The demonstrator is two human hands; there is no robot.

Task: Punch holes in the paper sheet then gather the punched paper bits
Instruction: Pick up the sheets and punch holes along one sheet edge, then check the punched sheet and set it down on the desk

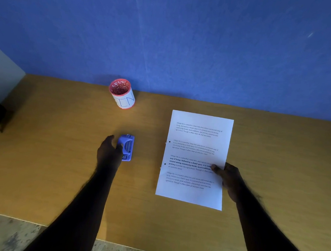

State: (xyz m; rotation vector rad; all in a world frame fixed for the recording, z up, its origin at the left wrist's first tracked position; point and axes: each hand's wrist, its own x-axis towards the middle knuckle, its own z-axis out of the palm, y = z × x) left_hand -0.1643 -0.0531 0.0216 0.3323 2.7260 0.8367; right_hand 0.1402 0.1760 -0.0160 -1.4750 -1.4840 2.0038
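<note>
A white printed paper sheet (195,157) lies on the wooden table (63,158), with two dark round holes near its left edge. My right hand (228,176) pinches the sheet's right edge, thumb on top. A small blue hole punch (126,147) sits left of the sheet. My left hand (109,151) is at the punch's left side, its thumb touching the punch body and its fingers curved around it. No loose paper bits are visible on the table.
A red-rimmed cup (122,94) with a white handwritten label stands at the back of the table against the blue wall (184,40). The table's near edge runs along the bottom left, with grey floor (5,232) below.
</note>
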